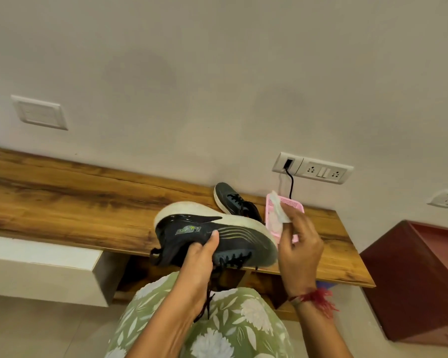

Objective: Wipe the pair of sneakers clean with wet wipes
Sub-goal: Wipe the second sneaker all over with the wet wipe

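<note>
My left hand (201, 259) grips a dark sneaker (233, 239) with a white sole, tipped on its side above my lap, sole turned away from me. My right hand (299, 241) pinches a white wet wipe (279, 209) just right of the shoe's toe, a little apart from it. The second dark sneaker (230, 200) lies on the wooden shelf (75, 197) behind the held shoe. A pink basket (292, 205) with white wipes inside sits on the shelf beside it, partly hidden by my right hand.
A black cable runs from the wall socket panel (312, 167) down behind the basket. A dark red box (414, 280) stands at the right on the floor. A white block (42, 267) sits under the shelf at left. My green flowered clothing (217, 324) fills the bottom.
</note>
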`<state>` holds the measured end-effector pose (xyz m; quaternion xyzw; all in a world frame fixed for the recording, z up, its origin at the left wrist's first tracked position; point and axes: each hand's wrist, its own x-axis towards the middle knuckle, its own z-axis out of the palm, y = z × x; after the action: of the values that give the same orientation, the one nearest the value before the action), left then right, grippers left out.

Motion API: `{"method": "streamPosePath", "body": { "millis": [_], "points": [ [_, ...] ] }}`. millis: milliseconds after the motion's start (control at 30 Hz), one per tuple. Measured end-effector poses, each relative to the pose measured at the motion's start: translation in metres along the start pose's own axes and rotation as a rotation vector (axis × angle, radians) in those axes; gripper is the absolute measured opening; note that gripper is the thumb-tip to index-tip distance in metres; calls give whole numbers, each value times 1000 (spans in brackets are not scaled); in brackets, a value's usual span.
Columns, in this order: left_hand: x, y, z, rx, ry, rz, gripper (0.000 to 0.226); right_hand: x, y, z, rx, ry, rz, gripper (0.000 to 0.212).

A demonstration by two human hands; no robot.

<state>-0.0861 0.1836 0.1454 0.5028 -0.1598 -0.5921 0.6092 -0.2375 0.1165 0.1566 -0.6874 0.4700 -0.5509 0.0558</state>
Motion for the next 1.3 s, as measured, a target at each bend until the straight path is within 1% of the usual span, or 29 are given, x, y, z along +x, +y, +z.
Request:
{"method": "streamPosePath", "body": {
  "millis": [67, 133, 200, 333, 433, 467, 600, 767, 967, 1067, 1133, 1200, 1300],
  "points": [
    [0, 4, -3, 106, 45, 92, 19, 0, 5, -8, -90, 36, -27, 35],
    [3, 10, -8, 115, 89, 151, 26, -8, 3, -5, -179, -43, -93, 39],
    [8, 16, -14, 47, 113, 136, 36, -18, 2, 3, -195, -142, -134, 37],
    [12, 13, -22, -169, 75, 49, 48, -12, -5, 19, -196, -158, -79, 43],
    [13, 10, -24, -159, 72, 46, 50, -6, -6, 31, -340, -267, -172, 44],
    [13, 10, -23, -155, 73, 50, 50, -7, -3, 33, -379, -278, -184, 45],
    [17, 10, -26, -199, 85, 67, 51, -6, 11, 27, -389, -276, -156, 46],
    [22, 10, -33, -275, 110, 26, 51, -14, 22, 19, -411, -285, -194, 48],
    [24, 11, -43, -446, 109, -87, 46, -21, 34, 8, -333, -220, -52, 44],
    [26, 15, -47, -587, 86, -137, 43, -18, 32, 8, -315, -229, -48, 42],
    [26, 16, -49, -672, 61, -159, 46, -20, 27, 12, -274, -252, -38, 41],
    [24, 16, -46, -728, 5, -180, 52, -21, 20, 16, -141, -213, 58, 41],
    [18, 22, -38, -744, -48, -159, 61, -12, 8, 19, 100, -50, 225, 38]
  ]
}}
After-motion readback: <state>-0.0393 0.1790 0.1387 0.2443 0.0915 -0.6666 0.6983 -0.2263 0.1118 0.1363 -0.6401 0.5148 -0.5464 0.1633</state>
